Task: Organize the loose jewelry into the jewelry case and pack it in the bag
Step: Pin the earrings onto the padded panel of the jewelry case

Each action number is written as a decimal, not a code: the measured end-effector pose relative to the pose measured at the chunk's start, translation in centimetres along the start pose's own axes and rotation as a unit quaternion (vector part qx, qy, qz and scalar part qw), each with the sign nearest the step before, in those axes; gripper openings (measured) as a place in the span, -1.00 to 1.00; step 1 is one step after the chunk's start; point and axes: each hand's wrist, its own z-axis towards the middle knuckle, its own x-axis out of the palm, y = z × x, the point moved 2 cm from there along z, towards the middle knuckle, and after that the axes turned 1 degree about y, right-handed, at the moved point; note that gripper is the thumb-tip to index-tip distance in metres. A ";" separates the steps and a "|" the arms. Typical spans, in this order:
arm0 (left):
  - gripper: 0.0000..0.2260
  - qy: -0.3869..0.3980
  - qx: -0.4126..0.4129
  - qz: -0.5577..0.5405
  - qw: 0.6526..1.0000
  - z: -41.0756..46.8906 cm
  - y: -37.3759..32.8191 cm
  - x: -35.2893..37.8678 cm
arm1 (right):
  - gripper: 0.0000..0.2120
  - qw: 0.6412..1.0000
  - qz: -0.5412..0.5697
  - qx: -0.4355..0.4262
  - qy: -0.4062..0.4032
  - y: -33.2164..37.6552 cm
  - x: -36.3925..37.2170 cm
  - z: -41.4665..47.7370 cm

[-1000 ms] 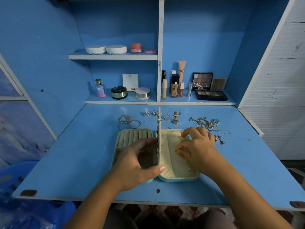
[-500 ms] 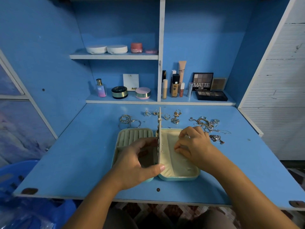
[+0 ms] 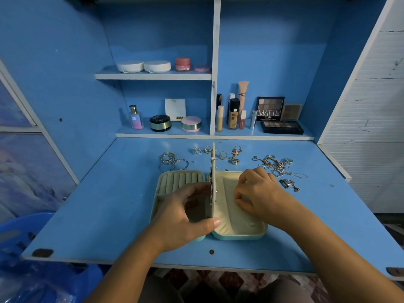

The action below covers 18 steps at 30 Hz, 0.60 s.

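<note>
1. The jewelry case [image 3: 240, 236] lies open and flat on the blue laminate desk [image 3: 105, 206], near its front edge; it has a hard mint shell with rounded corners and a soft cream lining.
2. Its left half holds a row of padded ring rolls [image 3: 179, 179], ribbed and plush; its right half is a smooth, shallow tray.
3. Between the halves a thin centre panel [image 3: 213, 169] stands upright, edge-on to us; small gold-toned pieces stud it.
4. Our left hand [image 3: 181, 217] grips that panel at its near end; the thumb presses its right face and the fingers curl round its left.
5. Our right hand [image 3: 259, 193] sits over the right tray with its fingers curled; thumb and forefinger tips meet close to the lining, and we cannot tell whether they pinch anything.
6. The loose jewelry lies on the desk behind and to the right of the case: thin wire bangles [image 3: 172, 164] on the left; small rings [image 3: 222, 154] in the middle; tangled fine chains [image 3: 274, 165] on the right; a glittery pendant cluster [image 3: 288, 184] just beside the right hand.
7. On the back shelf, a boxy eyeshadow palette [image 3: 270, 109] stands upright among tubes and round compacts.
</note>
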 end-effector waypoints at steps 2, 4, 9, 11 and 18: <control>-0.41 0.002 -0.002 0.000 1.000 0.0 0.1 0.0 | -0.94 1.000 0.005 0.006 0.013 -0.1 -0.3 -0.4; -0.41 0.002 -0.002 0.003 1.000 0.0 0.1 0.0 | -0.95 1.000 0.021 0.013 0.018 -0.3 -0.3 -0.7; -0.40 0.001 -0.002 0.003 1.000 0.0 0.0 0.0 | -0.96 0.997 0.074 0.034 0.003 -0.7 0.1 -1.1; -0.39 0.000 -0.002 -0.001 1.000 0.0 0.0 0.0 | -0.96 0.996 0.085 0.040 -0.015 -0.7 0.3 -1.1; -0.38 0.000 -0.007 -0.002 1.000 -0.1 0.0 0.0 | -0.86 0.992 0.092 0.070 -0.056 -1.3 0.5 -1.2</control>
